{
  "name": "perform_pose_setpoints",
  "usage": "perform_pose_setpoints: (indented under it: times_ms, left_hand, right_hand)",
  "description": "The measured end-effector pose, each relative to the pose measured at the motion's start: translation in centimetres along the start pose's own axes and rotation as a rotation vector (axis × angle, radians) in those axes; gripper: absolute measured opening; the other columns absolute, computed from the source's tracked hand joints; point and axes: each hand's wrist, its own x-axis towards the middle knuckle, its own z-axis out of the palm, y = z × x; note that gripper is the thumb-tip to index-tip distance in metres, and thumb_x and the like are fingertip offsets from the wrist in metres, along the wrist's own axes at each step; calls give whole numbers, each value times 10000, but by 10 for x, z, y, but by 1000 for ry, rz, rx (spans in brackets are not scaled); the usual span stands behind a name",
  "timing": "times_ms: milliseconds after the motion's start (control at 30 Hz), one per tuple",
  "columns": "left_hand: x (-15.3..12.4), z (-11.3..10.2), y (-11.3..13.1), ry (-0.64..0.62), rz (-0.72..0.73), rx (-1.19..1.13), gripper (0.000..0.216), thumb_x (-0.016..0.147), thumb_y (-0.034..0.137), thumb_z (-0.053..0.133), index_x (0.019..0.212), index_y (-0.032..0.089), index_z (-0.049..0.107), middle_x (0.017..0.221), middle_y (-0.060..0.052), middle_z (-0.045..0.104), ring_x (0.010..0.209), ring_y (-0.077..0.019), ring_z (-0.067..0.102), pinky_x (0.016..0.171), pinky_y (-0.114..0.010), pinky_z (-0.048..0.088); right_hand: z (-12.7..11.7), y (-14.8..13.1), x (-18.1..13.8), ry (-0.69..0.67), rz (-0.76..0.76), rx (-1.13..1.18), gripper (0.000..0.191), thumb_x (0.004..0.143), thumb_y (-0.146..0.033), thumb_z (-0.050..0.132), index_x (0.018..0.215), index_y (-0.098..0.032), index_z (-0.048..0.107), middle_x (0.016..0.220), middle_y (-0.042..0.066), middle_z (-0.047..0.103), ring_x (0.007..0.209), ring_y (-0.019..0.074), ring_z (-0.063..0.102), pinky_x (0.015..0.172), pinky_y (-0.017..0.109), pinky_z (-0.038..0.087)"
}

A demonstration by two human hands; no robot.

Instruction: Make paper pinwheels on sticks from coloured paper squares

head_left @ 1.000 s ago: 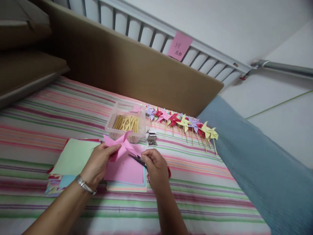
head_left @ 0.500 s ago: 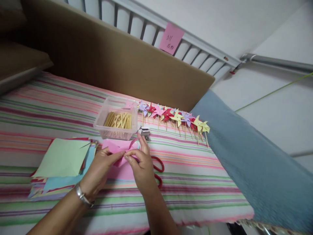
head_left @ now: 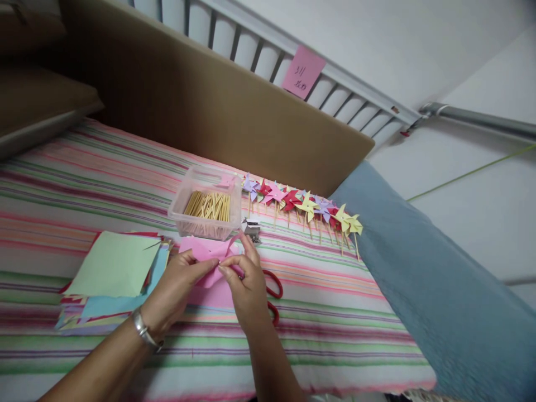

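Between my two hands is a piece of pink paper with cut, folded flaps, like a half-made pinwheel. My left hand is closed on its left side, thumb near the middle. My right hand pinches at the paper's centre, thumb against forefinger, its other fingers behind a raised flap. A tiny shiny spot shows at the fingertips, too small to name. Under the hands lies a flat pink sheet. Scissors with red handles lie right of my right hand, blades hidden.
Beyond my hands stand a clear plastic box of short wooden sticks and a small open box. Finished pinwheels lie in a row to the right. Coloured paper squares are stacked left. A brown board closes the back.
The view has shifted slightly, moving the scene a little to the right. Both hands stay on the pink paper, with small finger movements at its centre.
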Motion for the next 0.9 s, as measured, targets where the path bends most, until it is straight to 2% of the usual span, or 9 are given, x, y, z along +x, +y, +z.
perform_pose_setpoints:
  times_ms: [500, 633, 767, 833, 900]
  left_hand:
    - [0, 0, -3, 10, 36, 28, 153, 644, 241, 749, 565, 165, 642, 477, 49, 541, 463, -79, 418, 477, -200, 323]
    - [0, -1, -3, 12, 56, 69, 120, 648, 254, 746, 602, 164, 682, 526, 24, 604, 490, -92, 455, 503, -210, 350]
    - [0, -2, -2, -24, 45, 80, 130, 651, 270, 743, 740, 176, 731, 702, -18, 704, 633, -141, 570, 618, -241, 425]
    - [0, -3, -3, -47, 30, 74, 163, 652, 277, 741, 784, 182, 739, 725, -27, 716, 677, -163, 600, 650, -257, 441]
    - [1, -5, -4, -60, 30, 67, 161, 653, 279, 739, 784, 187, 740, 715, -25, 717, 672, -168, 609, 652, -264, 448]
  right_hand:
    - [0, -1, 1, 0, 0, 4, 88, 785, -173, 605, 745, -216, 670, 1466, 59, 383, 1385, 230, 258, 1110, 442, 208]
    - [-1, -1, 2, -2, 56, 41, 75, 764, -191, 615, 725, -214, 675, 1412, 74, 453, 1351, 246, 324, 1097, 433, 232]
    - [-1, -1, 3, -18, 93, 126, 68, 735, -205, 612, 687, -202, 661, 1212, 87, 595, 1223, 261, 463, 1038, 403, 310]
    - [-1, -2, 4, -26, 104, 158, 71, 726, -216, 613, 663, -200, 641, 1007, 60, 648, 1075, 241, 544, 957, 360, 376]
    - [-1, -3, 4, -36, 122, 173, 78, 726, -234, 616, 656, -199, 626, 816, 20, 631, 871, 200, 576, 821, 305, 427]
